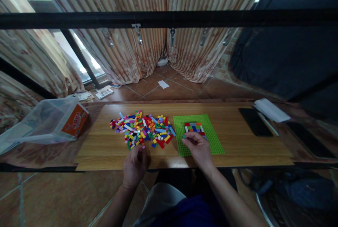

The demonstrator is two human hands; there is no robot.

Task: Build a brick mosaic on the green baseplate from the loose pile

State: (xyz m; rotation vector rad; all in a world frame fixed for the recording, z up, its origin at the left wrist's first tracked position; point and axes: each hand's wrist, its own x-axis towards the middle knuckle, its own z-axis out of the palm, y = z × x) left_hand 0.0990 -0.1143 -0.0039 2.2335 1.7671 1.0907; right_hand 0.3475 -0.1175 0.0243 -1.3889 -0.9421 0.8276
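A loose pile of colourful toy building bricks (148, 128) lies left of centre on the wooden board. My left hand (135, 163) is at the pile's near edge, fingers curled together. A small pink brick (143, 147) shows at its fingertips; whether they grip it I cannot tell. My right hand (198, 148) is over the green studded baseplate (212, 140), its thumb and fingers pinched on a small green brick (184, 136). Just beyond that hand, a block of mixed-colour bricks (194, 127) sits on the baseplate, its near part hidden by the hand.
A clear plastic bin (44, 121) with an orange label lies at the left. To the right are a black phone-like slab (255, 122), a white object (271, 110) and another dark flat slab (311, 139). A black bar (169, 19) crosses ahead, before curtains.
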